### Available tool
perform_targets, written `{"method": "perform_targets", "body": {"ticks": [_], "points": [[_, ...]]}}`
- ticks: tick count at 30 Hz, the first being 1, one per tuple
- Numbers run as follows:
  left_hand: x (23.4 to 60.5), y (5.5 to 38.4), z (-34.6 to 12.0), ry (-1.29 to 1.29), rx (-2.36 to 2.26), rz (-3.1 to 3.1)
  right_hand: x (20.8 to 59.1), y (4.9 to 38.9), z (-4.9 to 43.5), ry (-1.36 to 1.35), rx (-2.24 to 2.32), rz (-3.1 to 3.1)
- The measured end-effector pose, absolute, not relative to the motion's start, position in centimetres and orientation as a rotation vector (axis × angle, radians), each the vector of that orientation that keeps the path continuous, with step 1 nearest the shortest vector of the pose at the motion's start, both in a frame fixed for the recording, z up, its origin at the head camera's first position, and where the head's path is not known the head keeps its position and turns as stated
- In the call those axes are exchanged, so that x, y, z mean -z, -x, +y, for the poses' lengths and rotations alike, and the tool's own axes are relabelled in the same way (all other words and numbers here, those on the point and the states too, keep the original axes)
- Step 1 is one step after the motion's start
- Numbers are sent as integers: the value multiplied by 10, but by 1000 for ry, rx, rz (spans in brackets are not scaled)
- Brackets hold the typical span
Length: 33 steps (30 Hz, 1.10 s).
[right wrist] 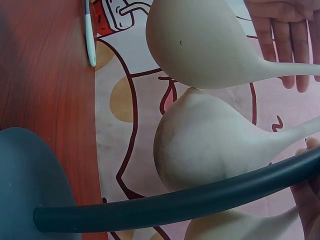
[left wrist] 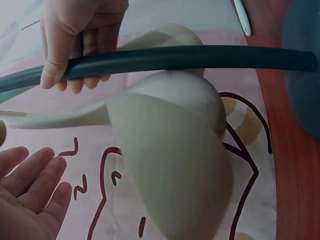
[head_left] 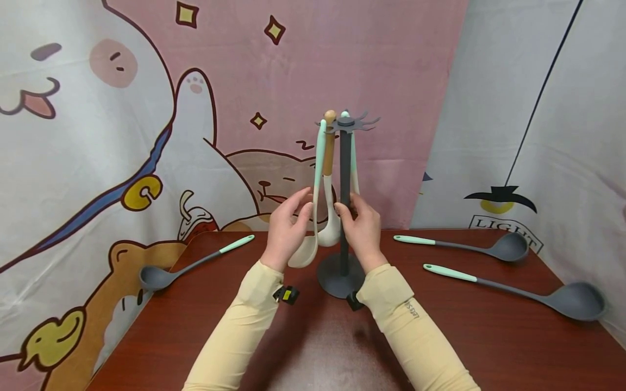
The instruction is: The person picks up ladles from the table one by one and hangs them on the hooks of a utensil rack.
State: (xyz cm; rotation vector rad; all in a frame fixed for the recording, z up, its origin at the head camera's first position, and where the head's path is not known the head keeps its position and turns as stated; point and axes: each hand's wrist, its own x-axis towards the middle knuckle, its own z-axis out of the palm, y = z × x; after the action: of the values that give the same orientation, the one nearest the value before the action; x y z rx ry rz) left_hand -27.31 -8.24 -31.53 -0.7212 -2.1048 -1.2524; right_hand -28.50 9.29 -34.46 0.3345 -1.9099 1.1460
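Note:
A dark utensil stand (head_left: 344,163) with a hooked top and round base stands mid-table. Three pale ladles hang from it: one with a mint handle (head_left: 303,252) on the left, one with a wooden handle (head_left: 330,231) in the middle, and another mint-handled one (head_left: 354,163) behind the post. My right hand (head_left: 363,225) holds the post, thumb across its front and fingers behind, as the left wrist view shows. Beside the left ladle is my left hand (head_left: 288,231), its fingers extended and loosely spread (left wrist: 32,195).
On the table's left lies a grey ladle (head_left: 158,278) with a mint handle. Two similar grey ladles, one farther back (head_left: 508,247) and one nearer (head_left: 577,301), lie at the right. A patterned cloth (head_left: 381,65) hangs behind the table.

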Motion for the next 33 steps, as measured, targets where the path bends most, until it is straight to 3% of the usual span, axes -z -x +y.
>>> {"method": "perform_targets", "body": {"ticks": [33], "points": [[347,279,-107,836,905,-2534,346,285,93,-334,-1178,-1920]]}}
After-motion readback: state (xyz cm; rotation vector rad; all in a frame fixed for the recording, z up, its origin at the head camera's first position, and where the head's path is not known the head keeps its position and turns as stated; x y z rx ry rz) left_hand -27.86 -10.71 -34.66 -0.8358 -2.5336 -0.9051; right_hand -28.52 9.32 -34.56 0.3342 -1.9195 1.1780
